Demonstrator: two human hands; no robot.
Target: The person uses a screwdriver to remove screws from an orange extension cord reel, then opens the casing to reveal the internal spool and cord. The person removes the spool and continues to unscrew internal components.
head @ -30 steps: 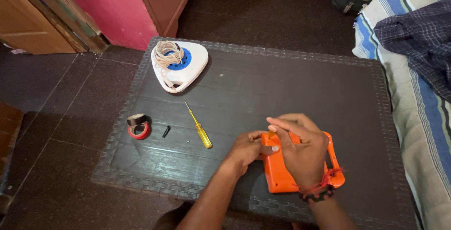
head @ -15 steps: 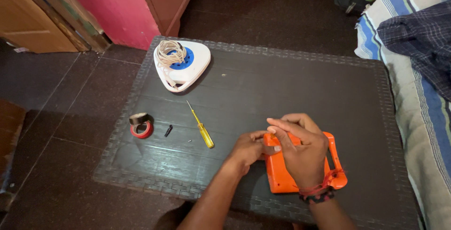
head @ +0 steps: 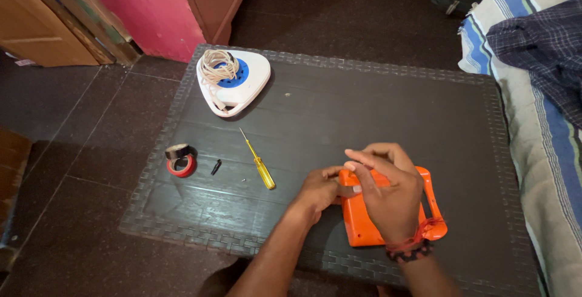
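An orange plastic case (head: 364, 227) lies flat near the front edge of a dark table (head: 376, 115). My left hand (head: 318, 191) grips the case's left top corner. My right hand (head: 388, 191) rests over its top, fingers bent and pointing left, covering much of it. An orange loop (head: 438, 229) at the case's right side sits by my right wrist, which wears a dark and red band. A yellow-handled screwdriver (head: 259, 165) lies just left of my left hand.
A white triangular device with a blue disc and coiled cord (head: 229, 80) sits at the table's back left. Black and red tape rolls (head: 180, 158) and a small black piece (head: 216, 167) lie at the left. A striped bed with checked cloth (head: 539, 78) borders the right.
Both hands stay on the orange case in almost the same pose. The view has shifted slightly; nothing on the table has moved.
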